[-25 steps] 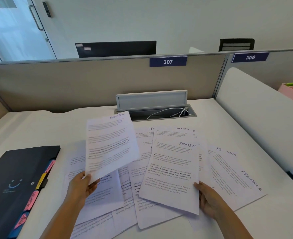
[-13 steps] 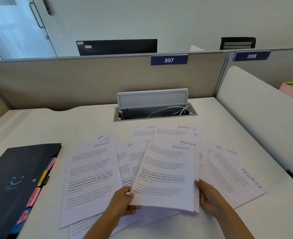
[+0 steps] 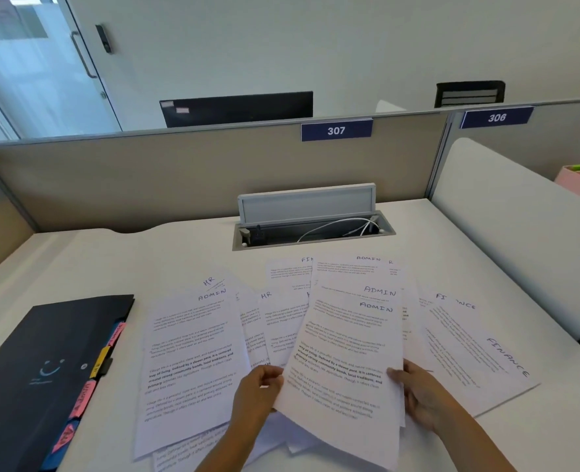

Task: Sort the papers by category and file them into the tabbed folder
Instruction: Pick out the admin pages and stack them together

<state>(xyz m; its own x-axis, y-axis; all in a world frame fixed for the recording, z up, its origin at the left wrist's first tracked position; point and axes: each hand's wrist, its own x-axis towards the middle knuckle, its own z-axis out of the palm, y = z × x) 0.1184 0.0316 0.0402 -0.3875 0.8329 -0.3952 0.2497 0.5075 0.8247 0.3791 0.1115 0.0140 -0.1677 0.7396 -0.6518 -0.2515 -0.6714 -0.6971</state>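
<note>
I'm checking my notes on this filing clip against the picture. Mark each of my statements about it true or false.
1. Both hands hold sheets headed ADMIN: left hand, right hand. True.
2. The dark tabbed folder lies open. False: it lies closed, at the left of the desk.
3. A sheet marked FINANCE lies right of the held sheets. True.
4. The desk sign above the cable tray reads 306. False: that sign reads 307.
</note>
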